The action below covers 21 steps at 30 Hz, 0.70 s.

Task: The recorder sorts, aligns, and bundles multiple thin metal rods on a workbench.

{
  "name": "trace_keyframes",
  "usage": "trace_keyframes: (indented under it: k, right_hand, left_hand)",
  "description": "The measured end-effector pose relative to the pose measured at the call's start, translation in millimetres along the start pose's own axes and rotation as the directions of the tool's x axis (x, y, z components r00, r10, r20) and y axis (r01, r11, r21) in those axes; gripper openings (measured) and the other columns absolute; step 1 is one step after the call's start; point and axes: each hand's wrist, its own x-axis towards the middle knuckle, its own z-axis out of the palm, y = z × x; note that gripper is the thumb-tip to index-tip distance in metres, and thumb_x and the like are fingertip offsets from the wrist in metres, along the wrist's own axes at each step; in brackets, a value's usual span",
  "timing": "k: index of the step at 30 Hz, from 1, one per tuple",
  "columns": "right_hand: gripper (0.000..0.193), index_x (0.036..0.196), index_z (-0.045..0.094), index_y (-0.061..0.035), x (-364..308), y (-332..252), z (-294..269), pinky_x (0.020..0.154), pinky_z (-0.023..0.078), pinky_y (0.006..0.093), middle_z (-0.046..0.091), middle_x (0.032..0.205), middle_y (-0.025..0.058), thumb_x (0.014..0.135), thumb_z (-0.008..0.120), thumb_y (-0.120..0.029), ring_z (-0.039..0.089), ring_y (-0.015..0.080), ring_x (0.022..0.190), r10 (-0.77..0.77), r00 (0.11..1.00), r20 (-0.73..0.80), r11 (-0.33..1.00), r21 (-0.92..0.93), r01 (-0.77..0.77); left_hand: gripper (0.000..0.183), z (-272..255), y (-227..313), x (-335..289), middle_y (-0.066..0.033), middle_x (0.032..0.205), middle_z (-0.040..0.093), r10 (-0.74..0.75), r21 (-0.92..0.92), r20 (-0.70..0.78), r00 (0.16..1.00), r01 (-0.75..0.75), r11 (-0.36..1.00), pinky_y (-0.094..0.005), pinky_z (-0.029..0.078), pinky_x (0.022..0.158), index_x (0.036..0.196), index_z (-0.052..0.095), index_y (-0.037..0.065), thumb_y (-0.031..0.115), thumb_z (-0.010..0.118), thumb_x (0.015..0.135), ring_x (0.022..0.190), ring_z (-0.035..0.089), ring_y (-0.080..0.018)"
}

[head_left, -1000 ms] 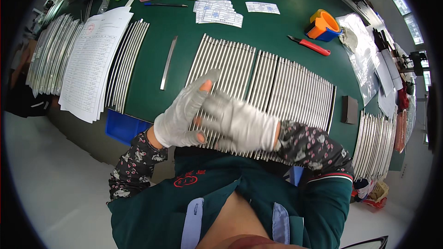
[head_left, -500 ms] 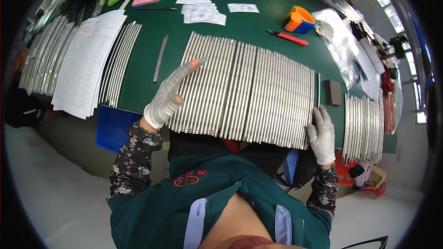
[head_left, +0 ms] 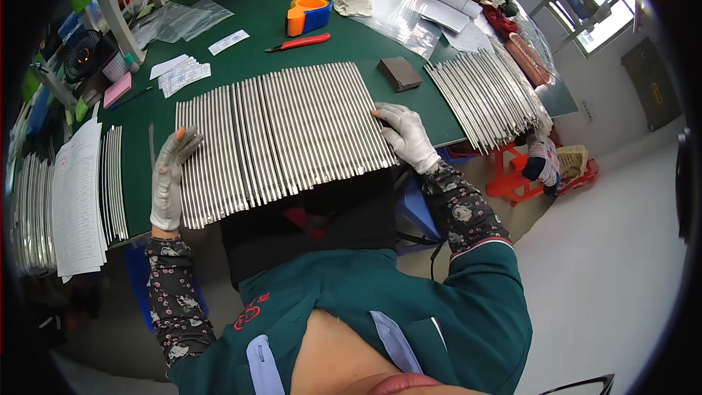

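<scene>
A wide row of slim silvery metal strips [head_left: 285, 135] lies side by side at the near edge of the green table, with a dark gap left of its middle. My left hand [head_left: 170, 183], in a white-grey glove with bare fingertips showing, rests along the row's left side, fingers stretched out over the outermost strips. At the opposite side, my right hand [head_left: 409, 135], gloved in white, touches the outermost strip with its fingertips. Its fingers are slightly bent and apart, and neither hand grasps anything visible.
Right of the row lie a dark brown block [head_left: 399, 74] and another bundle of strips [head_left: 486, 99]. Beyond it are a red-handled cutter [head_left: 303, 42], an orange-blue tape dispenser [head_left: 307, 16] and white labels [head_left: 183, 77]. Printed sheets [head_left: 78, 205] cover more strips at left.
My view has turned to the right. The single strip that stood apart at the row's right side now lies against it. My left hand's fingers have come down along the left side.
</scene>
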Motion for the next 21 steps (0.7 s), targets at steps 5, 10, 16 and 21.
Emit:
trace_keyframes:
  k: [5,10,16,21]
  right_hand:
    - [0.037,0.111,0.063,-0.0019,-8.1,2.9,-4.4,0.096,0.046,0.0426,0.064,0.118,0.0166,0.075,0.058,-0.004,0.058,0.0367,0.110,0.009,1.000,-0.013,1.000,-0.009,-0.009]
    - [0.035,0.112,0.062,-0.0038,-8.9,3.6,-2.9,0.097,0.045,0.0429,0.063,0.120,0.0158,0.077,0.058,-0.006,0.057,0.0363,0.111,0.019,1.000,-0.002,0.999,-0.032,-0.020]
    - [0.034,0.112,0.061,-0.0040,-3.7,-1.2,-2.7,0.096,0.046,0.0429,0.063,0.119,0.0151,0.077,0.059,-0.004,0.057,0.0359,0.111,0.027,1.000,0.014,0.998,-0.060,-0.026]
    - [0.045,0.123,0.056,-0.0032,-1.5,-3.2,4.0,0.097,0.045,0.0439,0.061,0.121,0.0184,0.078,0.059,-0.005,0.056,0.0381,0.112,0.038,0.999,-0.005,0.994,-0.101,-0.039]
  left_hand:
    - [0.074,5.3,4.0,5.2,-0.0192,0.134,0.054,0.000,0.020,0.042,0.999,-0.001,1.000,-0.0447,0.033,0.111,0.138,0.046,0.000,0.060,0.044,0.095,0.123,0.053,-0.0311]
    - [0.072,4.0,3.5,1.3,-0.0191,0.131,0.056,-0.014,0.020,0.057,0.998,0.013,1.000,-0.0436,0.036,0.109,0.137,0.046,-0.001,0.058,0.044,0.096,0.120,0.055,-0.0296]
    - [0.076,6.4,3.6,2.2,-0.0182,0.128,0.059,-0.052,0.058,0.022,0.998,0.050,0.997,-0.0423,0.037,0.107,0.137,0.046,-0.001,0.061,0.046,0.093,0.118,0.056,-0.0286]
    - [0.081,8.5,11.4,-2.8,-0.0173,0.126,0.060,-0.124,0.102,0.007,0.992,0.123,0.987,-0.0408,0.037,0.107,0.137,0.046,-0.001,0.064,0.048,0.090,0.118,0.056,-0.0259]
